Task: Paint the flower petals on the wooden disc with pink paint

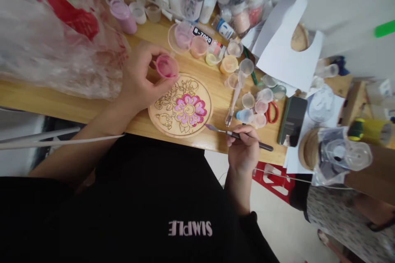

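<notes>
Head view: a wooden table (46, 100) carries a round wooden disc (180, 104) bearing a pink flower in gold outline. At the disc's 11 o'clock, the left hand (138, 82) pinches a small pink paint cup (166, 65). At its 4 o'clock, the right hand (243, 150) grips a thin palette knife (220, 130), its tip just beside the disc's rim.

Small pink cup (167, 66) held above flower-painted wooden disc (180, 107), slim palette knife (237, 135) tip near disc's edge

The left hand (138, 78) is lifted, thumb and fingertips curled in a pinch, on a bare, outstretched forearm. The right hand (243, 148) sits lower in a pen-like grip, wrist straight.
</notes>
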`<action>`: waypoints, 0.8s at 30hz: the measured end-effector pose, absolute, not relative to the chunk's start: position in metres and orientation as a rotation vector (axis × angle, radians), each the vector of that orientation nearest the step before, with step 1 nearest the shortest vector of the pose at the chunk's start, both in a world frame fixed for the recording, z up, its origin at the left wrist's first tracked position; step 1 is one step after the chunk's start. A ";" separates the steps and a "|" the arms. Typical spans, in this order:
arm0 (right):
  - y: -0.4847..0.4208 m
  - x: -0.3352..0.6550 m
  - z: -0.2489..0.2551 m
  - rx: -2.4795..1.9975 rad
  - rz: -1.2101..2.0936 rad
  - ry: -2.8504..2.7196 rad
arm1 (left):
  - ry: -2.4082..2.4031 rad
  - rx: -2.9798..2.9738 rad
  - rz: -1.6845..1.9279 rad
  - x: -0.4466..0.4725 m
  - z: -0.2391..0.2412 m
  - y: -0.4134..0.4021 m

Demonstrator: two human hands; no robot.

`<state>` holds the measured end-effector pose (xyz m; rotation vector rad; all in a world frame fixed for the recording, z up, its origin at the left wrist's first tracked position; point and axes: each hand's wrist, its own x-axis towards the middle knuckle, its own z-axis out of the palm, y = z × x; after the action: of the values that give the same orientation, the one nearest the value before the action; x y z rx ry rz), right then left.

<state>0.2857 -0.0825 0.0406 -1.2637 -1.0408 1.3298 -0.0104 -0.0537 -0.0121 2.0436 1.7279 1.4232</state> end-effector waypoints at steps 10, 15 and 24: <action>-0.063 0.281 0.069 -0.972 1.486 -1.096 | 1.429 2.400 1.348 0.019 0.045 -0.063; -0.064 0.256 0.090 -0.988 1.261 -1.086 | 1.375 2.422 1.334 0.031 0.072 -0.069; -0.072 0.247 0.106 -1.096 0.941 -1.193 | 1.448 2.511 1.430 0.035 0.083 -0.077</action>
<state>0.2475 -0.0719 0.1055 -1.0960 -1.1928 0.9410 0.0353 -0.0771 0.0826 2.5112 1.4480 1.4302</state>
